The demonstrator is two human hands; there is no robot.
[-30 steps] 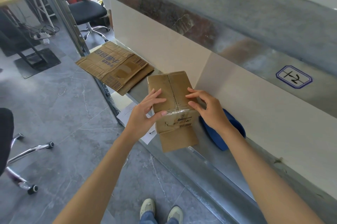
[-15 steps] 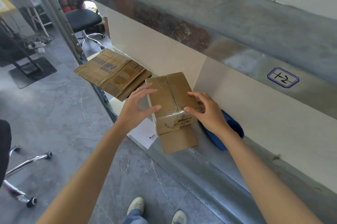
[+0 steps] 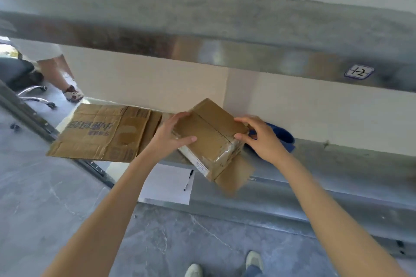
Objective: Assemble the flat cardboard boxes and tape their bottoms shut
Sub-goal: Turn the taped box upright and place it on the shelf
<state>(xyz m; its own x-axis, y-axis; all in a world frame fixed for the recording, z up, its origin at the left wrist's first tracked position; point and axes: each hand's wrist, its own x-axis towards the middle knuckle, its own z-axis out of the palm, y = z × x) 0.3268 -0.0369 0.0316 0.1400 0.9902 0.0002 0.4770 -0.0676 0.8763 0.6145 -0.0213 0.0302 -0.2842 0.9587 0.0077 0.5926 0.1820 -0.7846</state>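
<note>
Centre of frame: cardboard box (image 3: 209,139), seamed face upward, tilted with the near corner low. Glossy clear tape across the near right face; one loose flap hanging, blurred, toward the lower right.

Grasped on its left side by the left hand (image 3: 171,139): thumb laid across the top face, fingers curled over the far edge. Grasped at its right corner by the right hand (image 3: 263,139): fingers hooked on the upper edge, thumb against the taped corner.

Contact between box and metal shelf (image 3: 326,164): cannot tell.

Left of the box: flattened cardboard (image 3: 101,132), lying on the shelf and overhanging its front edge.

Behind the right hand: blue object (image 3: 283,137), partly hidden.

Below the box: white paper sheet (image 3: 166,186) with pen (image 3: 188,180) on it.
</note>
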